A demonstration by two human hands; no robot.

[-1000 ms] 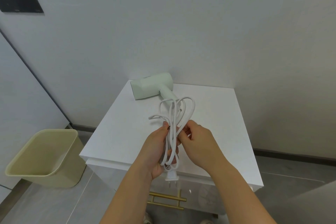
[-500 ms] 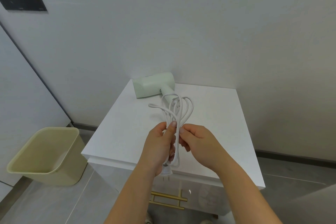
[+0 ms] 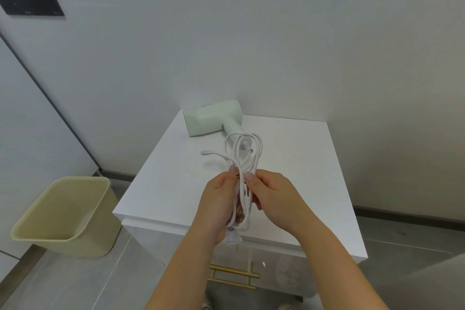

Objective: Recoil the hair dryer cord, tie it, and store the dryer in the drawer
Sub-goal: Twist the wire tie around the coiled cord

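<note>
Presently found at frame centre: coiled white hair dryer cord (image 3: 243,189), clasped by left hand (image 3: 216,201) with fingers curled round the bundle, pinched near its upper part by right hand (image 3: 274,194). Noted above centre: pale green plastic hair dryer (image 3: 214,118) lying on its side at the rear of white cabinet top (image 3: 302,158).

The left hand (image 3: 218,202) grips the coiled cord (image 3: 247,156), with the plug (image 3: 232,238) protruding below the palm, while the right hand (image 3: 275,195) pinches the same bundle from the opposite side. The pale green hair dryer (image 3: 214,117) lies on its side at the rear of the white bench (image 3: 297,163), its handle toward the cord loops. A brass drawer handle (image 3: 235,275) shows below the bench front; a yellowish bin (image 3: 63,214) stands on the floor at left.
</note>
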